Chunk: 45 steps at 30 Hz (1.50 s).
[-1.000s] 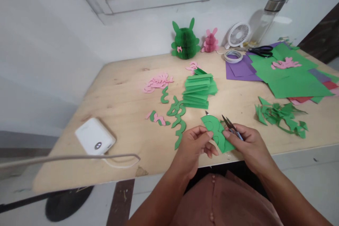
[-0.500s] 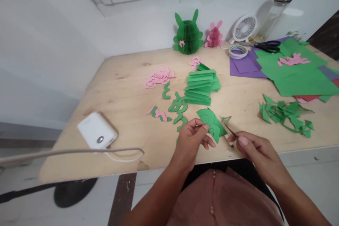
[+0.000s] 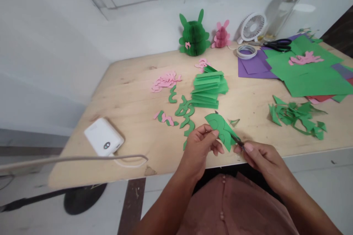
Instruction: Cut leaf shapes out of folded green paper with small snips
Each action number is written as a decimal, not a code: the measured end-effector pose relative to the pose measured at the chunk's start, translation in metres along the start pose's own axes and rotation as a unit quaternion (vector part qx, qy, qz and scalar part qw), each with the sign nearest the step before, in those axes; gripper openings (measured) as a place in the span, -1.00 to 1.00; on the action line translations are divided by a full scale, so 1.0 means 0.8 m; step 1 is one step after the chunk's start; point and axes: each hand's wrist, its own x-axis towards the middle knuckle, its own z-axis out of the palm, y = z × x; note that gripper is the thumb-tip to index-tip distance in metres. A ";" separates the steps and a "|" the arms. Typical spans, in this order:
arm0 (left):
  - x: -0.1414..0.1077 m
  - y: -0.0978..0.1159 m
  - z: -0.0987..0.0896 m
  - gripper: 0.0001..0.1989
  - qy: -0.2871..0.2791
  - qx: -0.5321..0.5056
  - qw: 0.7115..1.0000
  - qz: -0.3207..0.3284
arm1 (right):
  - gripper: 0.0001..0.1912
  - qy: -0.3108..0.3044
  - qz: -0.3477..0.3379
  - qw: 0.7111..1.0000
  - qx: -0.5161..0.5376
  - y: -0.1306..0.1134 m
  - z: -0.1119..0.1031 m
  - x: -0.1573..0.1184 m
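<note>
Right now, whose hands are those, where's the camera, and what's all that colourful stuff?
There's no robot here, just one person's bare hands. The picture comes from a camera worn on that person's head, looking forward and down. The left hand holds green paper with curvy lines on it. The right hand holds scissors at the paper's edge. On the wooden table lie pink cutouts, folded green strips and green scraps. Behind them stand a green long-eared figure and a smaller pink figure.

Held paper (image 3: 220, 124) green, curved dark outlines; small rabbit (image 3: 221, 37) pink
</note>
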 end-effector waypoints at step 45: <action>-0.002 -0.011 -0.002 -0.88 -0.080 -0.037 0.996 0.004 | -0.49 0.022 -0.100 0.993 -0.050 -0.006 0.002 0.005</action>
